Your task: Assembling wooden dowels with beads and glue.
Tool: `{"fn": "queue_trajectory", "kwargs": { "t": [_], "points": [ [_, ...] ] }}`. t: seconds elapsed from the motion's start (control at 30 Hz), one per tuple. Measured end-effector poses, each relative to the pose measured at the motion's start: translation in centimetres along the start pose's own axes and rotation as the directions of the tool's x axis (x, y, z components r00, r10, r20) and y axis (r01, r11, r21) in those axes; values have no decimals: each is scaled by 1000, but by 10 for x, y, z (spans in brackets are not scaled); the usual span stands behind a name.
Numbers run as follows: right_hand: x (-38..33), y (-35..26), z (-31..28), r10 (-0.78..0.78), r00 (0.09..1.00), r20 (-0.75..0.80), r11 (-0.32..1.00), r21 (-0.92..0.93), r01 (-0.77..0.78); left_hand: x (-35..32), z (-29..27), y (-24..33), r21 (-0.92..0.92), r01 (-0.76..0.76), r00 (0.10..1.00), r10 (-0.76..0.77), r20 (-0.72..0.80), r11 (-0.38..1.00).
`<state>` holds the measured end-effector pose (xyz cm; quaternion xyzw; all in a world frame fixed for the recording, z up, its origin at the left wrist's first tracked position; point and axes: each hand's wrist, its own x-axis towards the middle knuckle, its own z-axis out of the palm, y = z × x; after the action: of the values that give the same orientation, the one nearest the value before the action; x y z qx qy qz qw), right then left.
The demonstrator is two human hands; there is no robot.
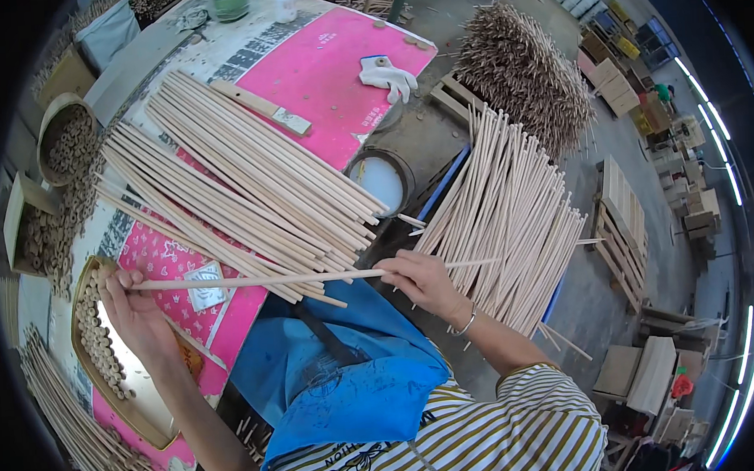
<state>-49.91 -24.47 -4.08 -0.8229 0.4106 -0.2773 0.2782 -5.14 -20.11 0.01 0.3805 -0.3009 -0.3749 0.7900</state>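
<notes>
A long thin wooden rod (311, 278) lies level across my front, above the table's near edge. My left hand (138, 317) has its fingers closed round the rod's left end; whether a small bead is there too is hidden. Further along, my right hand (427, 281) grips the same rod, whose free end sticks out to the right. Beside my left hand is a gold-rimmed tray (154, 430) with many small round wooden beads (100, 344). Beyond the rod, loose bundles of similar rods (248, 165) rest on the table.
A pink sheet (302, 58) covers part of the table. On it are a flat brush (262, 106) and a white glove (389, 77). A bucket of white liquid (379, 183) stands at the table's right edge. Further right lie a rod pile (506, 213) and a wooden pallet (620, 225).
</notes>
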Motion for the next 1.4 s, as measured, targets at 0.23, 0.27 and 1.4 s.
{"fn": "queue_trajectory", "kwargs": {
  "t": [0.23,0.27,1.4],
  "points": [
    [-76,47,8,509,859,60,797,343,-497,-4,116,-36,285,217,950,-269,157,934],
    [-81,63,14,651,756,-71,641,585,-497,-11,117,-43,330,258,926,-330,185,908],
    [177,-40,117,114,971,208,982,-169,-79,33,-230,42,963,245,902,339,-268,110]
  ]
}}
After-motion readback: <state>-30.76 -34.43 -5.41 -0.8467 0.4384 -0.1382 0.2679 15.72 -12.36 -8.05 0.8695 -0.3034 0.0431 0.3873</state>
